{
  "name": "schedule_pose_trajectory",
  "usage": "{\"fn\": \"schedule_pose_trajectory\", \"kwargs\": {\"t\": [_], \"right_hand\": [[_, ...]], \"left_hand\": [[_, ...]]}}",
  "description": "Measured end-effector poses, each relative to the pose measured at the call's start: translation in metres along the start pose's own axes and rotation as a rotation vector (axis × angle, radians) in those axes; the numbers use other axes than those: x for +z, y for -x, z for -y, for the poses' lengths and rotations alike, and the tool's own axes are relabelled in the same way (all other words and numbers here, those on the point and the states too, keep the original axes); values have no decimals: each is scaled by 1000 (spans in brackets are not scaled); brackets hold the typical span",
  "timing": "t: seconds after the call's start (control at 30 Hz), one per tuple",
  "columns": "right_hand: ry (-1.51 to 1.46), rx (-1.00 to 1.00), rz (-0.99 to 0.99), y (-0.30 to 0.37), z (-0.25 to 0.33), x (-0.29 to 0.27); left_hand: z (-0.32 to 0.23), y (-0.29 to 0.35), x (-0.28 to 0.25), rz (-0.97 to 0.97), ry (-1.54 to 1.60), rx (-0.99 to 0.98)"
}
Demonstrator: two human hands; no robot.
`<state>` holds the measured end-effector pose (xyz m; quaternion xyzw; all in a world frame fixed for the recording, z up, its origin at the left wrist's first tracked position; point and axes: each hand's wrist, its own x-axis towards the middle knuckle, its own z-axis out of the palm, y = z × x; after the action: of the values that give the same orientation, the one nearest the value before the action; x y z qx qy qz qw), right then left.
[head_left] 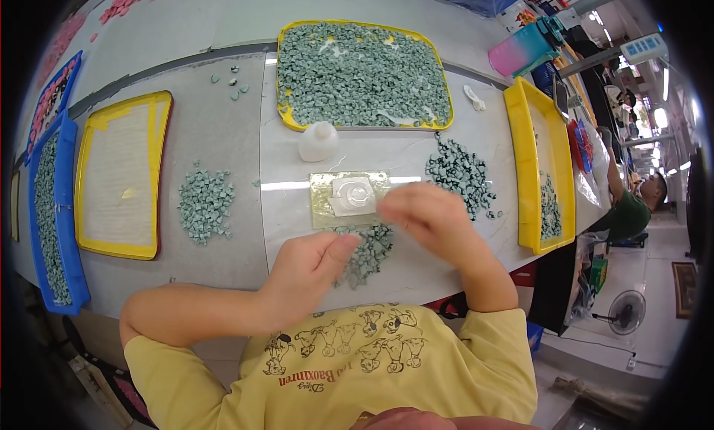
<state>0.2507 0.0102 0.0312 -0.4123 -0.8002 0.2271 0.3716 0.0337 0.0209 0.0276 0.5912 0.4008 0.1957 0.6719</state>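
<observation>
The gold plate [349, 198] lies flat on the white table [416, 270], with a clear mould [351, 195] on its middle. Just below the plate sits a small heap [366, 253] of grey-green pieces. The left hand [309, 270] rests on the heap's left edge, fingers curled together with thumb against fingertips; whether a piece sits between them cannot be told. The right hand [431, 218] hovers at the plate's right edge, blurred, fingers bent inward; what it grips, if anything, is not clear. Above the plate stands a white bottle [318, 141], and beyond that a yellow tray [286, 95] full of the same pieces. Right of the plate lies a darker pile [461, 173]; left of it, a paler pile [205, 203].
</observation>
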Motion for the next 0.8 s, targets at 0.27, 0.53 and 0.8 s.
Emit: {"fn": "schedule_pose_trajectory", "kwargs": {"t": [0.27,0.53,0.8], "right_hand": [[705,508,57,26,-18,-39],[558,562,37,25,-19,-32],[202,166,-30,3,24,10]], "left_hand": [[-11,-7,0,102,-44,-65],[-10,-9,-2,63,520,-166],[-3,4,-14,140,443,-216]]}}
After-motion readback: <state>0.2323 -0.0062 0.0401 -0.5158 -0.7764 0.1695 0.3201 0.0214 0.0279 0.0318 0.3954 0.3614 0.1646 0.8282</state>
